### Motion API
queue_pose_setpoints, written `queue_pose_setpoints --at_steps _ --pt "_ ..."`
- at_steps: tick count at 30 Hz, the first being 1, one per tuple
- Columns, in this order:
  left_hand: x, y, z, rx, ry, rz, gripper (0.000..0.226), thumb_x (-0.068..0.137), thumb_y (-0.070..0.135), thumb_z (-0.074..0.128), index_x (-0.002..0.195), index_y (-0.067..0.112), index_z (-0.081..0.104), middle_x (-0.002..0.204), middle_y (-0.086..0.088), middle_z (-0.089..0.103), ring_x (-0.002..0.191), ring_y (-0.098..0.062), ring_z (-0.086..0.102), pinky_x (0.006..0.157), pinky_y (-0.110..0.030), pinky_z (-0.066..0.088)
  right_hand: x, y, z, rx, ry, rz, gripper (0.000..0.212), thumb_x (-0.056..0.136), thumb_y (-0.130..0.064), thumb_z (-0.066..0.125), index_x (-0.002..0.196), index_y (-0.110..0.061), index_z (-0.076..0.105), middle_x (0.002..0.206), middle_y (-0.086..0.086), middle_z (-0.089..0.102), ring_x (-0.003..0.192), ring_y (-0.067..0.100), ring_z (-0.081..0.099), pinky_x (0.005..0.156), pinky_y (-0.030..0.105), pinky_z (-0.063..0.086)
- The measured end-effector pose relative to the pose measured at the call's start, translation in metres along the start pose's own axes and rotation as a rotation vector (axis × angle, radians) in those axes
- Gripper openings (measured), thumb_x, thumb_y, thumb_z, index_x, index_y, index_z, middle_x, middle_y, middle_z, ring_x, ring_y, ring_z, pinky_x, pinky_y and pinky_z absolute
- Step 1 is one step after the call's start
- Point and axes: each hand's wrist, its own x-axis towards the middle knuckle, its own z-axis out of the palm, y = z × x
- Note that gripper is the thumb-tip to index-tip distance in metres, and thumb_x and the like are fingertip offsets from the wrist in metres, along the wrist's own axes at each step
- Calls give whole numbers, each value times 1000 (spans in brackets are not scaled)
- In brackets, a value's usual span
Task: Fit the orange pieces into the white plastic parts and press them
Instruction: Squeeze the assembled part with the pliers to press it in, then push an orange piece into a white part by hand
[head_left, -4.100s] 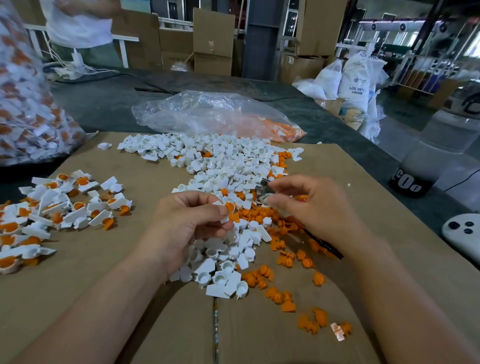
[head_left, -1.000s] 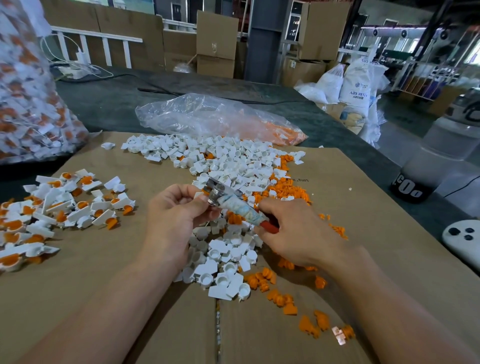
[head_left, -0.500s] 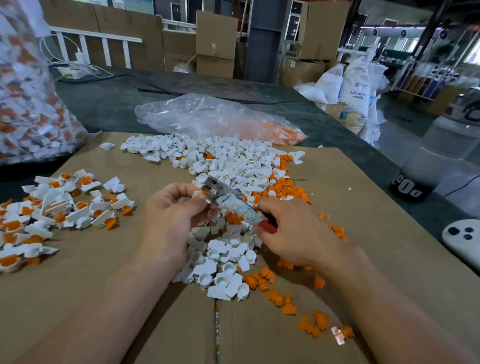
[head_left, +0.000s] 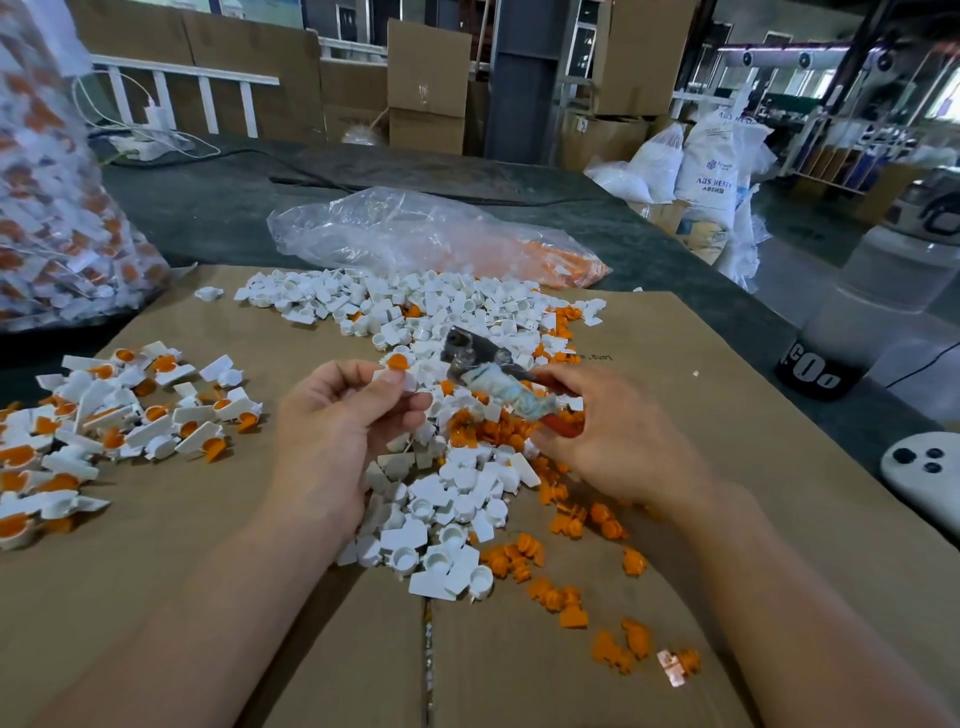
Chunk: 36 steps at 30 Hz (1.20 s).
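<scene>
My left hand (head_left: 343, 415) pinches a white plastic part (head_left: 402, 375) with an orange piece (head_left: 398, 361) seated in its top. My right hand (head_left: 613, 436) grips pliers (head_left: 498, 379) by their taped, red-tipped handles, the metal jaws pointing left, just apart from the held part. Below both hands lies a heap of loose white parts (head_left: 441, 499) mixed with loose orange pieces (head_left: 566, 587) on brown cardboard (head_left: 208, 545). A pile of white parts fitted with orange pieces (head_left: 119, 415) lies at the left.
A clear plastic bag with orange pieces (head_left: 431, 239) lies behind the heap. A big bag of fitted parts (head_left: 52, 197) stands at the far left. A dark-based translucent bottle (head_left: 852, 317) and a white controller (head_left: 924, 467) sit at the right.
The pliers' jaws have come off the part and shifted right. My left hand has lifted the part slightly, so its orange top now shows.
</scene>
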Motion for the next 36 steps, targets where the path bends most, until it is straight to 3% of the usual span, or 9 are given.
queue_pose_setpoints --at_steps 6,14,19,22,25,28,31,36 --pt "7 9 -8 -98 121 -5 20 92 17 52 77 7 60 60 -4 68 57 -15 68 48 -19 53 2 15 -6 -74 4 160 61 77 -45 68 131 -27 47 129 -4 52 113 16 49 84 31 39" --pt "27 23 -29 -371 465 -15 26 99 29 42 81 12 52 52 4 66 57 -8 68 54 -15 51 7 31 -10 -114 -63 333 69 73 -47 71 133 -24 46 126 0 55 111 20 52 85 33 43" --pt "33 26 -40 -494 574 -7 22 101 24 36 86 14 48 81 -3 63 57 -7 68 60 -14 52 8 33 -10 -145 -108 363 72 71 -52 71 133 -23 46 127 0 55 112 20 51 88 35 44" --pt "36 27 -44 -538 585 -20 17 100 22 37 102 12 51 86 -5 63 68 -11 69 60 -16 53 9 34 -9 -152 -115 365 74 71 -53 71 134 -23 44 129 1 53 115 21 49 88 34 42" --pt "37 27 -44 -537 557 -51 27 100 18 39 123 8 47 87 -7 65 71 -14 69 58 -17 53 10 35 -8 -154 -118 355 75 71 -54 70 134 -23 44 130 1 53 115 20 49 87 34 41" --pt "31 27 -34 -189 426 -38 13 96 12 48 106 13 57 72 -4 67 56 -9 67 49 -17 50 10 35 -7 -169 -153 340 80 69 -59 68 136 -22 41 132 1 50 118 21 48 92 36 42" --pt "13 20 -21 324 99 115 10 85 14 63 84 24 62 79 -1 67 58 -6 65 48 -17 50 10 35 -5 -183 -176 323 87 67 -64 66 138 -21 38 136 1 47 121 21 45 98 38 40" --pt "-4 2 -9 1146 -364 256 19 72 44 71 88 42 62 91 31 51 75 17 49 58 -5 37 11 36 -3 -207 -202 306 92 63 -72 59 136 -21 37 136 1 44 122 21 42 98 39 37"
